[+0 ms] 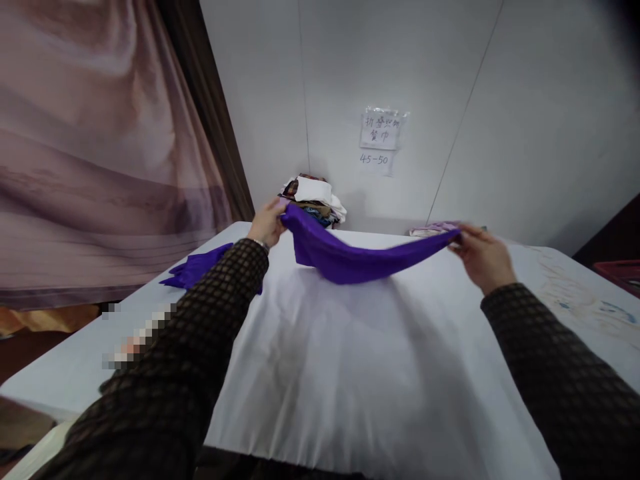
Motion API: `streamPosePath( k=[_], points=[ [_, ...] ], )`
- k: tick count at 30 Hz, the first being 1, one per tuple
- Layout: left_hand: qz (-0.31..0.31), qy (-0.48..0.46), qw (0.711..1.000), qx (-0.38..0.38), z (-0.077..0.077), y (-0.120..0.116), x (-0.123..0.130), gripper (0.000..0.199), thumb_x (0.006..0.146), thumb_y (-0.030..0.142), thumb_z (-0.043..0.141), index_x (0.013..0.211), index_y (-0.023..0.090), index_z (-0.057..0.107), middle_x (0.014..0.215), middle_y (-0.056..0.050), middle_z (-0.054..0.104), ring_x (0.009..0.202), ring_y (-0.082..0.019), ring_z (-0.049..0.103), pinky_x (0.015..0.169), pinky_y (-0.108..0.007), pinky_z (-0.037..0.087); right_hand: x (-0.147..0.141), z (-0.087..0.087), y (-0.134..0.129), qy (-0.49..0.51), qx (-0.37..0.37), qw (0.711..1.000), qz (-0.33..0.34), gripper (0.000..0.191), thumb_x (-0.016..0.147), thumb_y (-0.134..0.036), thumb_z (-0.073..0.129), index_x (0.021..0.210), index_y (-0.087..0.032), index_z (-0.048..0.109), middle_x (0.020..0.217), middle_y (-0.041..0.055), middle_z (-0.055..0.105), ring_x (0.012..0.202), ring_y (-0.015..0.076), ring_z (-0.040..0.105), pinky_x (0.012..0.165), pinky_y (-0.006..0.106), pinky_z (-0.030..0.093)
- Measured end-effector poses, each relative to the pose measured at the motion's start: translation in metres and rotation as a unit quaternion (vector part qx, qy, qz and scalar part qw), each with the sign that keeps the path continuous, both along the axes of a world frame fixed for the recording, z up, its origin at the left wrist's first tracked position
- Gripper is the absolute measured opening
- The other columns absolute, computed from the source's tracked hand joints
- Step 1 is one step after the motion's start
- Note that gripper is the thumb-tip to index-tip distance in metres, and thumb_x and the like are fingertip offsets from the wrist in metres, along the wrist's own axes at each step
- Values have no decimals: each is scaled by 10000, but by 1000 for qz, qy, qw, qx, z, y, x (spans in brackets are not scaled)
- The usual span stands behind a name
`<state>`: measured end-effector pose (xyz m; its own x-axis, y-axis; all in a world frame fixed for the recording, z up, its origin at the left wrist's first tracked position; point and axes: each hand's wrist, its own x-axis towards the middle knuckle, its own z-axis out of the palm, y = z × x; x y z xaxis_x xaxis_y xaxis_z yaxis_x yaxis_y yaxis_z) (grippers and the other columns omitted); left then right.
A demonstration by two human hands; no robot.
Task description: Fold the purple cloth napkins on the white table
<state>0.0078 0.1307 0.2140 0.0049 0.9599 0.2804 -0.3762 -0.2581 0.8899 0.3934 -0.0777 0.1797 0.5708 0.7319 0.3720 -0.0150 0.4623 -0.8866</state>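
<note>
A purple cloth [355,260] hangs in a sagging curve between my two hands, above a white-covered table [340,347]. Its left end is pinched in the fingers of my left hand [269,223], which has a band at the wrist. My right hand [483,257], slightly blurred, grips the opposite end between thumb and fingers. Another purple cloth [203,267] lies crumpled on the table to the left, partly hidden by my left sleeve.
A pile of folded cloths [315,197] sits at the table's back edge. Light purple fabric [434,229] lies at the back right. Paper signs [380,130] are on the wall, a pink curtain [100,147] hangs left, and a red container [620,272] stands far right.
</note>
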Motion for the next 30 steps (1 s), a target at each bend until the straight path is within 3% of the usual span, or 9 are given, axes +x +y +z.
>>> streamPosePath(
  k=[2, 4, 7, 10, 13, 17, 20, 24, 30],
  points=[
    [28, -6, 1000, 11, 34, 7, 2, 408, 776, 135, 610, 1170, 176, 512, 872, -15, 624, 752, -124, 630, 766, -326, 508, -1, 34, -10, -54, 96, 993, -35, 169, 784, -182, 648, 949, -209, 673, 882, 41, 669, 788, 131, 618, 737, 352, 478],
    [60, -2, 998, 33, 56, 3, -2, 407, 763, 138, 623, 1157, 172, 525, 884, -16, 633, 753, -126, 629, 753, -317, 512, -7, 53, -34, -84, 135, 985, -62, 178, 767, -195, 668, 940, -237, 683, 892, 33, 669, 811, 159, 625, 726, 373, 510],
    [50, 33, 998, 19, 58, -19, -15, 374, 724, 117, 647, 1090, 149, 581, 820, -21, 655, 675, -111, 624, 696, -266, 519, -20, 48, -78, -83, 123, 984, -98, 197, 679, -204, 741, 871, -235, 710, 829, 17, 668, 752, 178, 630, 667, 372, 549],
    [-2, 92, 994, -62, 28, -46, -29, 338, 692, 74, 647, 1025, 130, 626, 710, -14, 663, 569, -98, 609, 599, -220, 515, -27, 15, -118, -84, 24, 992, -90, 218, 657, -261, 757, 871, -246, 716, 825, 22, 681, 648, 164, 622, 597, 343, 553],
    [-55, 160, 970, -176, -23, -71, -42, 343, 669, 105, 680, 1009, 127, 640, 679, -23, 680, 533, -116, 615, 532, -219, 513, -24, -32, -150, -75, -91, 991, -67, 286, 644, -327, 757, 909, -229, 711, 745, 21, 680, 609, 162, 620, 585, 316, 553],
    [-82, 215, 931, -284, -97, -96, -55, 304, 627, 136, 716, 924, 117, 654, 695, -51, 705, 549, -149, 639, 555, -241, 520, -26, -92, -181, -98, -272, 956, -43, 409, 641, -426, 736, 964, -176, 712, 697, 55, 692, 639, 213, 647, 598, 329, 562],
    [-69, 247, 904, -343, -140, -111, -63, 257, 645, 166, 698, 895, 143, 644, 627, -22, 686, 513, -152, 620, 532, -256, 506, -37, -122, -195, -88, -346, 934, -6, 464, 624, -472, 721, 964, -155, 722, 751, 76, 707, 646, 230, 655, 637, 348, 565],
    [-78, 260, 896, -353, -168, -134, -75, 334, 653, 300, 721, 925, 127, 636, 609, -13, 661, 543, -151, 616, 541, -249, 486, -54, -139, -206, -62, -384, 920, 34, 469, 594, -502, 712, 925, -169, 737, 724, 63, 701, 631, 216, 639, 632, 333, 557],
    [-123, 365, 883, -269, -179, -178, -98, 785, 636, 526, 706, 1296, 179, 463, 682, 13, 648, 556, -150, 593, 537, -254, 453, -57, -148, -220, -62, -411, 908, 58, 415, 628, -494, 681, 913, -198, 739, 726, 50, 702, 631, 204, 630, 642, 323, 540]
  ],
)
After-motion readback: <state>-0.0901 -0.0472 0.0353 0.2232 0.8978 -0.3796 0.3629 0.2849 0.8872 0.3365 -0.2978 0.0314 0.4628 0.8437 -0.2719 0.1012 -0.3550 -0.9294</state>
